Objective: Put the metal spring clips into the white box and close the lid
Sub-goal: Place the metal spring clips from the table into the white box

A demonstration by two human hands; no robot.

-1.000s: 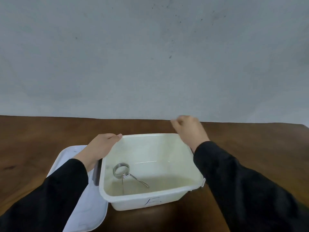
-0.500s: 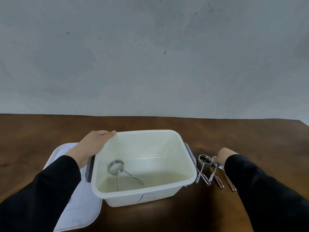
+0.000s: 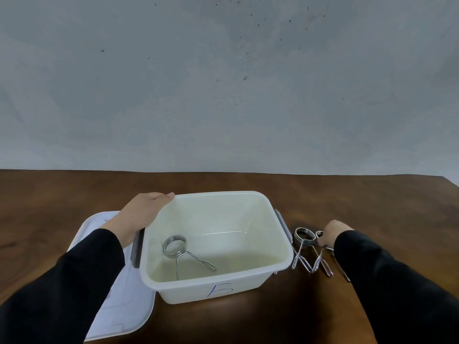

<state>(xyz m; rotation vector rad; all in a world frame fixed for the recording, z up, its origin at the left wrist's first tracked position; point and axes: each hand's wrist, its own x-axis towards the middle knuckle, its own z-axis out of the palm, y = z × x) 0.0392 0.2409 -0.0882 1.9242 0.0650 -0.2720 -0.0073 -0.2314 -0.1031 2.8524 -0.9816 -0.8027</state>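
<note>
- Metal wire spring clips on the table [image 3: 304, 247]: they lie just right of the open white plastic box [image 3: 223, 289], on the brown wooden table [image 3: 372, 199], near its right grey latch handle [image 3: 282, 224].
- Right hand [image 3: 334, 232] is already on that cluster, at the coil end of the far-right clip [image 3: 320, 254]; the sleeve hides the fingers, so I cannot tell if they have closed on it.
- Long axis of the loose clips: coil ends away from the person, handle legs pointing back toward them. The move to the box would be a short lift and a shift left over the rim.
- Left hand [image 3: 141, 217] is wrapped over the box's left rim at the far corner, gripping it (steadying, I'd judge). It is well apart from the loose clips, so the right hand is the one for picking.
- Count: one clip inside the box [image 3: 177, 247], flat on the floor; at least two outside, possibly a third under the sleeve.
- One flat white lid [image 3: 119, 301], lying on the table left of the box, partly under the left arm. Not on yet.
</note>
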